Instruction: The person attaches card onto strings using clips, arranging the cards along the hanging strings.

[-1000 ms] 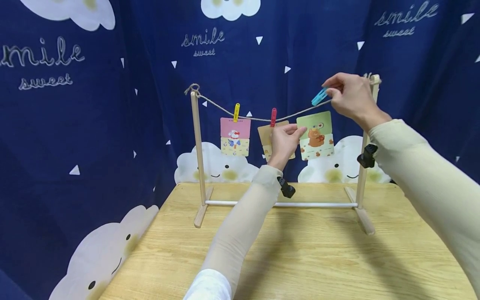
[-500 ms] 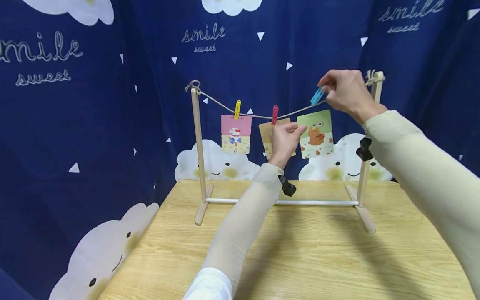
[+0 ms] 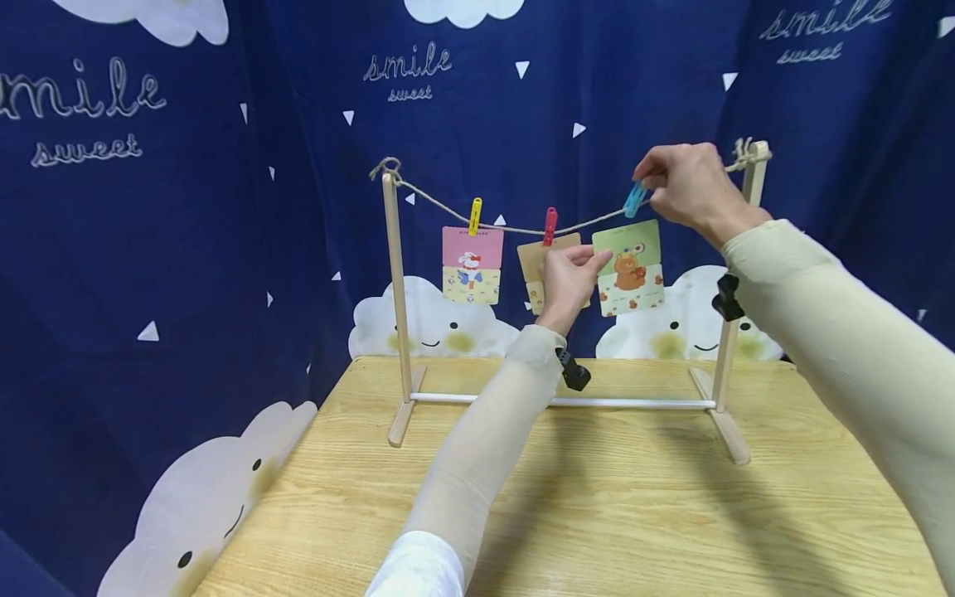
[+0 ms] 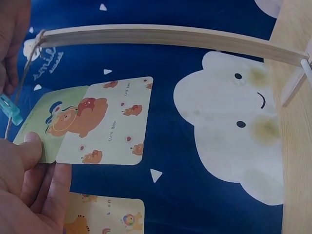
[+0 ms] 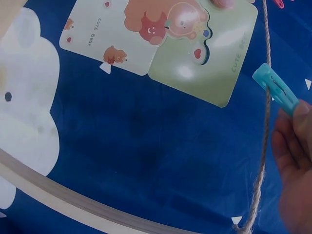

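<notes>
My left hand [image 3: 567, 286] pinches the left edge of a green-and-white bear card [image 3: 630, 269] between thumb and fingers. The card sits just below a sagging string [image 3: 597, 220]. Above it, my right hand [image 3: 694, 186] pinches the end of a light blue clothespin [image 3: 635, 199]. In the right wrist view the clothespin's [image 5: 275, 87] front end overlaps the string, while the card's top edge lies a short way off. A tan card [image 3: 531, 261], partly hidden behind my left hand, hangs from a red clothespin [image 3: 550, 226].
A yellow clothespin [image 3: 475, 216] holds a pink-and-yellow rabbit card [image 3: 472, 257] on the string's left part. The string runs between two wooden posts [image 3: 398, 282] joined low down by a white rod [image 3: 634, 403]. The stand rests on a wooden table [image 3: 597, 514] before a blue curtain [image 3: 298, 166].
My right hand has shifted slightly left and brought the blue clothespin from above the string down onto its line. My left hand and the bear card stay nearly in place.
</notes>
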`<state>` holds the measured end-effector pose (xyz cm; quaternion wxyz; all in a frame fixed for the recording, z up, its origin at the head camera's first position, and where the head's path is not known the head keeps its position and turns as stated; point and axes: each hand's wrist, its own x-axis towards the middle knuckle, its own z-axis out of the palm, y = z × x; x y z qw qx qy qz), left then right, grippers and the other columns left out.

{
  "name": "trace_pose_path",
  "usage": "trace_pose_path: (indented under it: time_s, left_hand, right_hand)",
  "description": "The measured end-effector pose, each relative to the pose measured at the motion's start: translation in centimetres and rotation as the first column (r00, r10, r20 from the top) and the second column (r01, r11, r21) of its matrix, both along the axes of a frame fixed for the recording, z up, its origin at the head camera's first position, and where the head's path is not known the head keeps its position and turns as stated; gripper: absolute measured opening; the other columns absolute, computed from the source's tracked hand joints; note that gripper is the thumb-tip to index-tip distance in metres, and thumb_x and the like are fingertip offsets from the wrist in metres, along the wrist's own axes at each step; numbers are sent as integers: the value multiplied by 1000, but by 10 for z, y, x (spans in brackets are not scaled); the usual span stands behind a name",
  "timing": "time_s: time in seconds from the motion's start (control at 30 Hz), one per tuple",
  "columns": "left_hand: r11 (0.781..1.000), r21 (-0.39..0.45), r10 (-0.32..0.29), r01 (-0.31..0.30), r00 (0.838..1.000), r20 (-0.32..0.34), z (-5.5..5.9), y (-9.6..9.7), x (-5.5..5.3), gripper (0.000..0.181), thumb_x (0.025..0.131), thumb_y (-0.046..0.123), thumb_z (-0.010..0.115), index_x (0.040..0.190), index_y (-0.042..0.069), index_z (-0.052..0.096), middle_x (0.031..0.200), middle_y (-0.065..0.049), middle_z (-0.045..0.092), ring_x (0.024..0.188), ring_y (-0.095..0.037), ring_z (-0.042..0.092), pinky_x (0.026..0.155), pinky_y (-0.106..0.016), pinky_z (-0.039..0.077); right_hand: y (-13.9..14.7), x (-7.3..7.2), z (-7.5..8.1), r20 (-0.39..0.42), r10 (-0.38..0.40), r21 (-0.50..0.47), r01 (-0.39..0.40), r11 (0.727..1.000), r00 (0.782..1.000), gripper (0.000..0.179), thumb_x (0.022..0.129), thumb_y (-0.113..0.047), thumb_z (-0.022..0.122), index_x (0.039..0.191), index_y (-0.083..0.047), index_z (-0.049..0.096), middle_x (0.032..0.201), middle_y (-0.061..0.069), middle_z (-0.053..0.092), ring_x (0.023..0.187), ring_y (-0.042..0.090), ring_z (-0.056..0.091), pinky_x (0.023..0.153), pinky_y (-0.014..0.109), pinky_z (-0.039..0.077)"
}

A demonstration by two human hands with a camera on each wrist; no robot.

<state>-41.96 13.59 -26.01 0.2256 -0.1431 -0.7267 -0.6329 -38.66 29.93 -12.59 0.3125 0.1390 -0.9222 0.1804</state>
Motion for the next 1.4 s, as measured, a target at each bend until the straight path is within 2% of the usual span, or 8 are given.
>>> trace_pose_path:
  time_s: [0.27, 0.7, 1.1, 1.4]
  left_hand:
    - [1000, -2, -6, 6, 1000, -12, 2, 0, -1, 19, 89, 28, 84, 101, 13, 83, 88, 4, 79, 70, 0, 68, 59, -19, 54]
    - [1000, -18, 9, -9, 1000, 7, 6, 1, -1, 24, 88, 31, 84, 104, 13, 83, 90, 4, 79, 75, 1, 69, 65, -17, 55]
    - [999, -34, 21, -21, 1000, -7, 9, 0, 2, 24, 87, 31, 86, 104, 13, 83, 90, 4, 80, 78, 0, 70, 67, -18, 54]
    - [999, -30, 16, -16, 1000, -2, 9, -1, 3, 23, 87, 31, 85, 103, 14, 83, 90, 4, 80, 77, 0, 70, 66, -18, 55]
  right_hand:
    - [1, 2, 1, 56, 22, -1, -22, 1000, 998, 31, 91, 11, 54, 117, 3, 70, 116, 26, 70, 104, 39, 61, 96, 59, 52]
    - [2, 2, 2, 139, 32, 31, -36, 999, 990, 35, 91, 14, 54, 120, 3, 69, 116, 26, 67, 101, 39, 56, 96, 60, 53]
    - [3, 2, 1, 131, 35, 76, -46, 996, 991, 38, 88, 11, 55, 122, 4, 70, 118, 27, 70, 100, 37, 62, 94, 58, 54]
    - [1, 0, 3, 158, 30, 84, -44, 995, 987, 41, 88, 7, 54, 127, 5, 69, 121, 27, 70, 104, 38, 65, 94, 58, 55]
